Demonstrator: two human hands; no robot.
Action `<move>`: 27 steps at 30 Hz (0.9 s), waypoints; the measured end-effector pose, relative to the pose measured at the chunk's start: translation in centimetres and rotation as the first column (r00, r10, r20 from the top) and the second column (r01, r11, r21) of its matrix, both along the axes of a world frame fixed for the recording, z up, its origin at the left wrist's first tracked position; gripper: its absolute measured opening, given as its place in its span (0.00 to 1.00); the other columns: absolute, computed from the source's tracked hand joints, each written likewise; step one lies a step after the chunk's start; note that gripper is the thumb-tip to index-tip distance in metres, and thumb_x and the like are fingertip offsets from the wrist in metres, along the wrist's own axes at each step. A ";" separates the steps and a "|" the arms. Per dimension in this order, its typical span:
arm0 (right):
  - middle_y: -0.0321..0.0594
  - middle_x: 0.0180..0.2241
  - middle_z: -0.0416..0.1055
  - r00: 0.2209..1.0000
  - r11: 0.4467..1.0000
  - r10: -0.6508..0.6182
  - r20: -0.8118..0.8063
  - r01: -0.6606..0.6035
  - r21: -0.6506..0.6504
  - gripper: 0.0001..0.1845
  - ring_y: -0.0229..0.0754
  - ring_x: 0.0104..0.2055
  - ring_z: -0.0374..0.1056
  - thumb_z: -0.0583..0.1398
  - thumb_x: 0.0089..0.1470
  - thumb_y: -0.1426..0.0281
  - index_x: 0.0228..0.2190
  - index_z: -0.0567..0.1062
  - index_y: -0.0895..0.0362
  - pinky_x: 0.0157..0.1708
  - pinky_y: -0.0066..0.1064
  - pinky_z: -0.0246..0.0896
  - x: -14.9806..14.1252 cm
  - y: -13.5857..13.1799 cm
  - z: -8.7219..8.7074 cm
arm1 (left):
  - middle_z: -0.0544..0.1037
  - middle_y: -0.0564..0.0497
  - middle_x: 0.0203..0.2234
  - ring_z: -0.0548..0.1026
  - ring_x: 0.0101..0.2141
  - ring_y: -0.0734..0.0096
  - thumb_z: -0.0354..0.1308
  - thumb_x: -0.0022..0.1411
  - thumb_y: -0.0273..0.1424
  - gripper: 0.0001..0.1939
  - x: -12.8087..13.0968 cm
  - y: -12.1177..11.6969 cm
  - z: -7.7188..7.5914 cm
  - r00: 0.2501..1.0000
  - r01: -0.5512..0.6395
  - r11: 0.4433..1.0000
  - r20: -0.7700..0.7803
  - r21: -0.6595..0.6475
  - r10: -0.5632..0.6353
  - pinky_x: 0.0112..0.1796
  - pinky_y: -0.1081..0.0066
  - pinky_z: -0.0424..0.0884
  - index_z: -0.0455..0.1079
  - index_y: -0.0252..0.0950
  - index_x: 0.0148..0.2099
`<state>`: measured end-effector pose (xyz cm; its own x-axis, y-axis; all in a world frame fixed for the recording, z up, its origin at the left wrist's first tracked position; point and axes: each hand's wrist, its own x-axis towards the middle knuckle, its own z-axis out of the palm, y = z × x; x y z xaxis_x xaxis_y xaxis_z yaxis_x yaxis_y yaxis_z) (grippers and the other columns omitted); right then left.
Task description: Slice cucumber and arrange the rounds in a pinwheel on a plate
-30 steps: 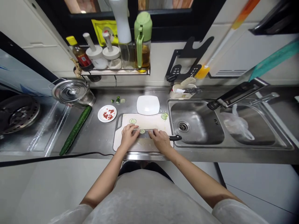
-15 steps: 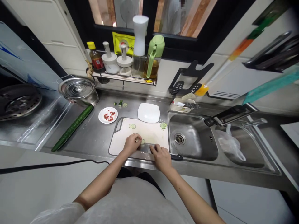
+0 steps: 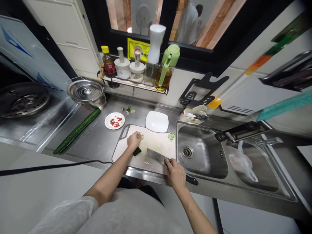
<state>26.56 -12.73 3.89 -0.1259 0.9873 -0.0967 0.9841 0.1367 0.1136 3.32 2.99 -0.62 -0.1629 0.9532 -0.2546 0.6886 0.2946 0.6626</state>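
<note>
My right hand [image 3: 175, 173] is closed around the kitchen knife [image 3: 156, 155], whose blade lies low over the white cutting board [image 3: 122, 149] and points left. The knife's black handle [image 3: 191, 179] sticks out past my hand. At the upper left of the board, my left hand [image 3: 134, 141] is pinched on the edge of a thin cucumber slice [image 3: 142, 137]; its fingertips partly hide the slices there. Just below that hand lies a dark green cucumber piece [image 3: 137, 151]. More cucumber slices [image 3: 171, 136] lie together at the board's upper right corner.
Behind the board are a white square plate [image 3: 157, 121] and a small plate of chopped red bits [image 3: 114, 121]. A whole cucumber [image 3: 76, 131] lies left, near a lidded steel pot [image 3: 87, 92]. The sink [image 3: 202, 149] adjoins on the right; a seasoning rack [image 3: 136, 83] hangs above.
My left hand has moved up and left across the board to the slices, uncovering the cucumber piece. My right hand has shifted slightly right and down with the knife, turning its blade.
</note>
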 end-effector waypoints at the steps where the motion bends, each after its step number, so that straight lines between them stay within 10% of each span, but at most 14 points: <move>1: 0.44 0.45 0.70 1.000 1.000 -0.006 -0.001 0.006 -0.003 0.21 0.41 0.36 0.66 0.54 0.58 0.74 0.52 0.71 0.49 0.36 0.32 0.54 0.0 0.0 0.1 | 0.78 0.55 0.29 0.73 0.33 0.69 0.55 0.56 0.32 0.04 0.0 0.3 -0.2 1.000 0.005 1.000 -0.022 0.014 -0.005 0.37 0.69 0.61 0.70 0.42 0.34; 12: 0.43 0.40 0.70 0.991 0.991 -0.123 -0.043 0.121 -0.048 0.19 0.39 0.33 0.67 0.53 0.59 0.71 0.51 0.71 0.50 0.32 0.29 0.54 -0.5 0.5 0.5 | 0.76 0.45 0.37 0.70 0.43 0.58 0.55 0.57 0.33 0.07 -0.3 2.0 -1.2 0.978 0.081 0.994 -0.199 0.069 -0.066 0.45 0.60 0.61 0.74 0.40 0.36; 18: 0.42 0.40 0.71 0.887 0.941 -0.335 -0.317 0.301 -0.152 0.16 0.39 0.35 0.69 0.49 0.62 0.67 0.45 0.74 0.55 0.32 0.27 0.55 -1.1 1.6 0.1 | 0.75 0.47 0.36 0.70 0.42 0.61 0.55 0.59 0.35 0.08 -1.2 1.6 -0.7 0.994 0.021 0.988 -0.108 0.155 -0.004 0.45 0.62 0.63 0.74 0.40 0.37; 23: 0.41 0.30 0.73 0.700 0.910 -0.402 -0.590 0.232 -0.344 0.17 0.41 0.33 0.68 0.49 0.60 0.63 0.35 0.74 0.60 0.30 0.26 0.55 -2.0 3.0 -0.7 | 0.75 0.48 0.35 0.72 0.36 0.67 0.51 0.62 0.35 0.11 -3.3 -2.1 -0.1 0.999 -0.033 0.945 0.026 0.326 0.026 0.40 0.68 0.67 0.73 0.37 0.39; 27: 0.38 0.27 0.73 0.724 0.909 -0.367 -0.584 0.144 -0.392 0.16 0.39 0.29 0.66 0.49 0.61 0.64 0.32 0.72 0.58 0.28 0.25 0.51 -3.4 3.6 -0.5 | 0.75 0.48 0.36 0.72 0.39 0.69 0.50 0.64 0.35 0.11 -4.1 -7.0 -0.6 0.993 0.090 0.916 0.041 0.391 -0.115 0.42 0.68 0.68 0.73 0.38 0.40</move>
<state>23.16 -9.17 3.37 -0.0145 0.9240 -0.3822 0.8087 -0.2140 -0.5479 -0.82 -3.97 -1.17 -0.0549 0.9897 0.1321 0.6549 -0.0641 0.7529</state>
